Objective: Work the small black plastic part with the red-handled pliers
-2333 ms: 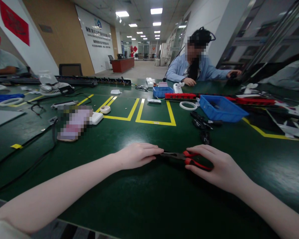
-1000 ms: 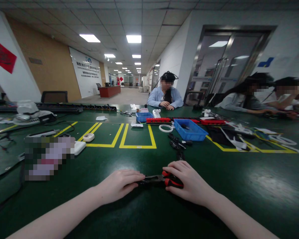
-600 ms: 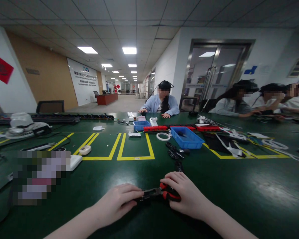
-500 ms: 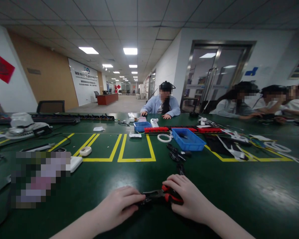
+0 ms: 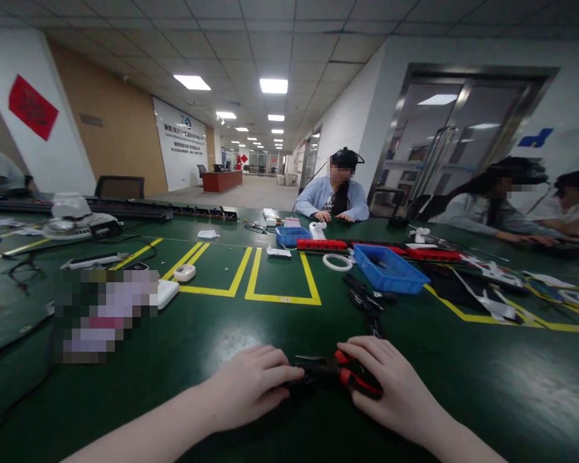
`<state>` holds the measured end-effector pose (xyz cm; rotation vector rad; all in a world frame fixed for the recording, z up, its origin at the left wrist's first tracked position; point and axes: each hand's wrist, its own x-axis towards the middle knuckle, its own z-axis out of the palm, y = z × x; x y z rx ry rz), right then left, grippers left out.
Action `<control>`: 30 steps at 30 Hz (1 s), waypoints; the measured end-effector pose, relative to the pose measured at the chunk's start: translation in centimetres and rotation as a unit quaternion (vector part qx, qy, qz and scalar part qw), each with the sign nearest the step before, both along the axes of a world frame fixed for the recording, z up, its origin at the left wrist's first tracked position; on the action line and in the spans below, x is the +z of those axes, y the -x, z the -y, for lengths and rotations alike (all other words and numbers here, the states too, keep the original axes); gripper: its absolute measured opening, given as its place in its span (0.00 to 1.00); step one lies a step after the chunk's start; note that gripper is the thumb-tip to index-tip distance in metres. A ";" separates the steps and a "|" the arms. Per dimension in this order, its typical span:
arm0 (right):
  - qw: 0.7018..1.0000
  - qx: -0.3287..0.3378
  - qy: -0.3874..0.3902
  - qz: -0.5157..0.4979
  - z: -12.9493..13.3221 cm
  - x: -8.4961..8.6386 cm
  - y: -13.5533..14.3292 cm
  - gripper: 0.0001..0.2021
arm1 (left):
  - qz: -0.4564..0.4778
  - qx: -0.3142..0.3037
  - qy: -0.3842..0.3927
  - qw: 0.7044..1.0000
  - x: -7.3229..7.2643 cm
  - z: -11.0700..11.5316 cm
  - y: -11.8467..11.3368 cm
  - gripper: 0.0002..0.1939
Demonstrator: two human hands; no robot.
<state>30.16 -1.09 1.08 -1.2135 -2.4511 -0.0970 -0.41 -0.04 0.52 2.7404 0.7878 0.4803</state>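
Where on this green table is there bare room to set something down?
Bare tabletop shows to the right of the right hand, nearer than the yellow tape, and between the left hand and the white box. Crowded beyond the right hand: black cables, larger blue bin, red strips.

Ceiling (image 5: 212,45) across the top: grey tiles, rectangular lamps (image 5: 274,85) lit. Upper left: white pillar (image 5: 9,61) bearing a red paper diamond (image 5: 33,107), tan wall panel (image 5: 109,141), white sign board (image 5: 179,145). Centre distance: grey floor (image 5: 258,186), red-brown desk (image 5: 222,181). Upper right: metal-framed glass doors (image 5: 492,135). Left middle: dark-backed chair (image 5: 119,187). Lower frame: green tabletop (image 5: 463,366), marked with yellow tape (image 5: 260,296), reflecting light.
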 end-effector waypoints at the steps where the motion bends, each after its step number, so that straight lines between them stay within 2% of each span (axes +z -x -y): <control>1: 1.000 0.001 -0.013 -0.001 0.1 0.1 0.1 0.27 | 0.002 0.002 0.003 1.000 0.0 0.0 0.0 0.21; 6: 0.997 -0.022 -0.068 -0.036 0.4 0.0 0.1 0.24 | 0.024 0.021 0.037 0.999 0.0 0.2 -0.2 0.14; 10: 0.993 -0.032 -0.094 -0.064 0.2 -0.4 -0.3 0.25 | 0.052 0.026 0.070 0.996 0.0 0.1 -0.1 0.13; 16: 0.994 0.011 -0.105 -0.036 0.9 -0.2 0.4 0.27 | 0.097 0.033 0.144 0.984 0.1 -0.1 -0.1 0.10; 22: 0.992 0.058 -0.102 0.041 2.0 0.5 2.1 0.23 | 0.107 0.021 0.153 0.982 0.1 0.0 0.0 0.10; 30: 0.997 0.067 -0.039 0.016 2.0 0.7 1.8 0.22 | 0.124 0.012 0.174 0.977 0.1 1.2 -0.8 0.08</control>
